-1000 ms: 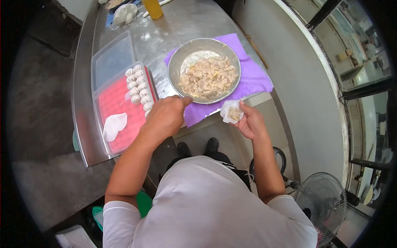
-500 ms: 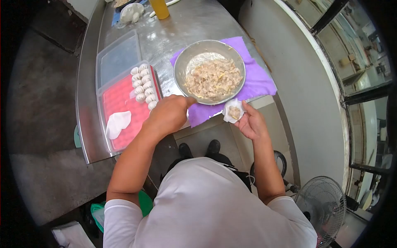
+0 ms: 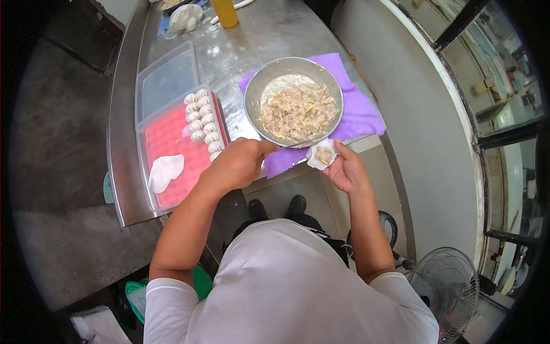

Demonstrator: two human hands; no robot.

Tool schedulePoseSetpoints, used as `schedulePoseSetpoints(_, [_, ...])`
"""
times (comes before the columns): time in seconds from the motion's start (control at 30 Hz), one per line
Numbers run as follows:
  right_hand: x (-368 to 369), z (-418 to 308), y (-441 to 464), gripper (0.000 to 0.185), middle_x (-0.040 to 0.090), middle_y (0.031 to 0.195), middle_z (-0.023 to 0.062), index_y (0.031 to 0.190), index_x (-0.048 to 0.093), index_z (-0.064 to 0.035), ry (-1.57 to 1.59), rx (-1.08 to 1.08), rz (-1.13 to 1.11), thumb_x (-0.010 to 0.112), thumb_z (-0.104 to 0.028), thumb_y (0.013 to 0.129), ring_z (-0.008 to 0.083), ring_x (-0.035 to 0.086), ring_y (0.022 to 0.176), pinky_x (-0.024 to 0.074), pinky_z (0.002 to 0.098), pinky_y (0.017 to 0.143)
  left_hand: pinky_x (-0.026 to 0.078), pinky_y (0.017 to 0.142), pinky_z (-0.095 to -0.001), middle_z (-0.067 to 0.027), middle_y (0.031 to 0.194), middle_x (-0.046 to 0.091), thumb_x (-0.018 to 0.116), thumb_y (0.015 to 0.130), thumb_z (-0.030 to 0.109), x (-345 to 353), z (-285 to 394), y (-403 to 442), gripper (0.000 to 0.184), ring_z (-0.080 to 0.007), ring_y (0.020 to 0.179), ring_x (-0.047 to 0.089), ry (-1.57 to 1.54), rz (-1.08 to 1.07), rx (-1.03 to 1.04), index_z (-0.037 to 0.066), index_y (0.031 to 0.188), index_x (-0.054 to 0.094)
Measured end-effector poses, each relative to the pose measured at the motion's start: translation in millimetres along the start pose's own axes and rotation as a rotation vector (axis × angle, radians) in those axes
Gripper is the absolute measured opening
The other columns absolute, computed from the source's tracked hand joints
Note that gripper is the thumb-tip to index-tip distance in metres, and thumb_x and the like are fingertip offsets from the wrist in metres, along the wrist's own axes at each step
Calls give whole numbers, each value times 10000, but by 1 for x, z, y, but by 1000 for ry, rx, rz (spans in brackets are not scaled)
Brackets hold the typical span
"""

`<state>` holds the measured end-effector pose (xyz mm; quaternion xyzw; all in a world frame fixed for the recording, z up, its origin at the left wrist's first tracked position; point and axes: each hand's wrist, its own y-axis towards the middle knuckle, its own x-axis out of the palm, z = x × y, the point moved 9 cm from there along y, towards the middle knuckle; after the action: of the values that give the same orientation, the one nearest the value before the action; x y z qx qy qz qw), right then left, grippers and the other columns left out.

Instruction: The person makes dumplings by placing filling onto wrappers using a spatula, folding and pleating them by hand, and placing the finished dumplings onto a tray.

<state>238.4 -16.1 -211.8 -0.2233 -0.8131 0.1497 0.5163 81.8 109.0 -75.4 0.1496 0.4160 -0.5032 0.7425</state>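
Note:
My right hand (image 3: 348, 169) holds a round white dumpling wrapper (image 3: 312, 159) between thumb and fingers, with a small lump of meat filling (image 3: 323, 155) on it. My left hand (image 3: 239, 165) is closed around a thin utensil (image 3: 301, 144), whose tip reaches toward the wrapper beside the bowl's near rim; its exact shape is hard to make out. A metal bowl (image 3: 248, 109) with pale chopped meat filling (image 3: 301, 112) stands just beyond both hands. Left of it, pleated dumplings (image 3: 197, 124) sit in rows in a red-bottomed plastic tray (image 3: 175, 199), near a loose stack of wrappers (image 3: 166, 172).
A purple cloth (image 3: 361, 112) lies under the bowl on the steel table (image 3: 229, 54). A clear lid (image 3: 166, 80) adjoins the tray. Farther back are a yellow bottle (image 3: 225, 12) and a plastic bag (image 3: 186, 18). A fan (image 3: 446, 292) stands at the lower right.
My left hand has shifted slightly right and down, and the utensil now shows between the bowl's rim and the wrapper. My right hand stays nearly in place with the wrapper.

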Motion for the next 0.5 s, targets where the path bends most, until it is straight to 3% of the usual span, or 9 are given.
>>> schedulePoseSetpoints(0.07, [0, 0, 0, 421, 585, 1308, 224, 1351, 440, 67, -4, 0, 2, 440, -241, 1064, 346, 612, 1194, 507, 508, 1017, 527, 780, -467, -278, 959, 674, 547, 863, -34, -6, 3, -2, 361, -419, 882, 673, 63, 36, -2, 24, 1194, 681])
schedulePoseSetpoints(0.2, [3, 1, 3, 424, 576, 1321, 226, 1359, 436, 57, -1, 1, -20, 442, -247, 1063, 352, 604, 1205, 504, 512, 1020, 527, 788, -467, -274, 989, 676, 549, 864, -41, 16, -10, 0, 352, -410, 899, 676, 157, -9, -38, 14, 1187, 680])
schedulePoseSetpoints(0.27, [2, 1, 4, 435, 582, 1315, 223, 1361, 440, 47, 13, 6, -32, 457, -265, 1058, 347, 599, 1214, 504, 512, 1018, 519, 785, -484, -277, 1005, 678, 558, 845, -59, 9, 7, -7, 366, -406, 891, 678, 31, 65, 76, 8, 1184, 680])
schedulePoseSetpoints(0.4, [7, 1, -6, 448, 595, 1312, 205, 1362, 448, 37, 120, 71, -39, 468, -287, 1054, 333, 610, 1203, 509, 507, 1007, 517, 720, -488, -213, 838, 642, 565, 803, -47, 33, 23, -29, 425, -396, 799, 639, 63, 139, 79, 28, 1206, 678])
schedulePoseSetpoints(0.5, [3, 1, -9, 457, 610, 1305, 183, 1360, 461, 24, 145, 106, -127, 476, -312, 1051, 311, 622, 1190, 511, 490, 1003, 512, 683, -464, -173, 826, 623, 589, 808, -41, 21, 18, -29, 412, -367, 782, 635, 14, 110, 108, 61, 1193, 696])
